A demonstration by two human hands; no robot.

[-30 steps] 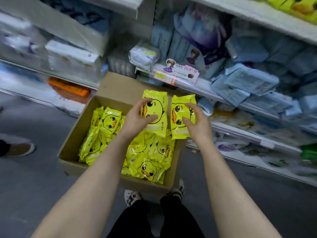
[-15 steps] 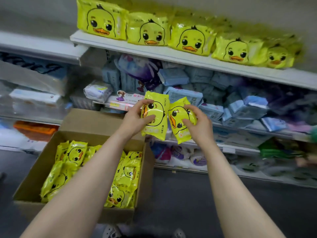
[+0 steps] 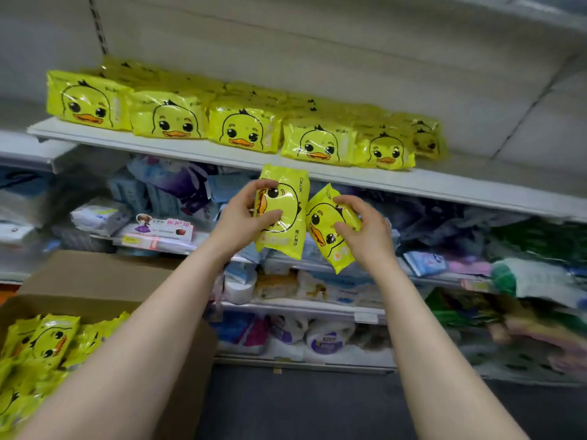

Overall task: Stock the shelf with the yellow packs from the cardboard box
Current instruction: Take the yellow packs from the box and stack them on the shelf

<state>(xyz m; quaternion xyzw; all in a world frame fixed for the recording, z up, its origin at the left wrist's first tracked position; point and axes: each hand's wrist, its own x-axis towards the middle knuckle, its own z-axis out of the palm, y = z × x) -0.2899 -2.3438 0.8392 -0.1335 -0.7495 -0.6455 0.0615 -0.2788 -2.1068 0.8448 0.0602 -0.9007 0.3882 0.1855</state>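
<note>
Head view: the left hand (image 3: 243, 217) gripped one yellow pack (image 3: 287, 198), fingers curled over its upper left edge and thumb pressed on the printed duck face. This pack was held upright, its top overlapping the front edge of the top shelf (image 3: 178, 147). The right hand (image 3: 365, 231) gripped a second yellow pack (image 3: 320, 228), fingers curled over its upper right edge, the pack tilted. The two packs touched along their inner edges, held in the air just below the shelf's front edge. On the shelf, a row of duck packs (image 3: 243, 131) stood along the front edge, with more behind. The cardboard box (image 3: 95, 277) sat at lower left, loose packs (image 3: 47, 341) lying inside against its left side. The lower shelves (image 3: 317, 308) held blurred blue and white goods.
</note>
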